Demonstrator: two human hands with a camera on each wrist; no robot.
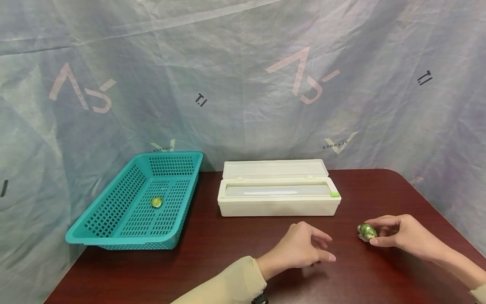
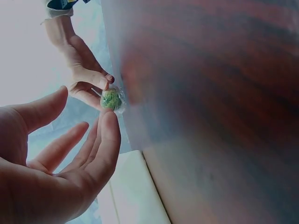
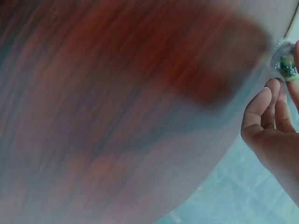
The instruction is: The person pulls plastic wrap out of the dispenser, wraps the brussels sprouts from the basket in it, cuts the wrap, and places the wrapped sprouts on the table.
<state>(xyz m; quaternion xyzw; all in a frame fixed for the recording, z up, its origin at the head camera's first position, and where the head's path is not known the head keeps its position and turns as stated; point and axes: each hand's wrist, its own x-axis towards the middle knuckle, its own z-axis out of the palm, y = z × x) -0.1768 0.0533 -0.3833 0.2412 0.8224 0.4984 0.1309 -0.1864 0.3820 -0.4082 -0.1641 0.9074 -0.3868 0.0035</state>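
"My pale sleeve (image 1: 224, 285) crosses the foreground, my left hand (image 1: 298, 249) beyond it empty, fingers loosely bent."

"And your right hand (image 1: 408, 236)?"

"Pinching a film-wrapped green ball (image 1: 367, 232); a light, even squeeze should keep the film snug. It sits between my thumb and fingers, over the worktop (image 1: 220, 245), right of the white box (image 1: 279, 208)."

Wrapped green ball (image 1: 367, 232) in right hand (image 1: 407, 237)
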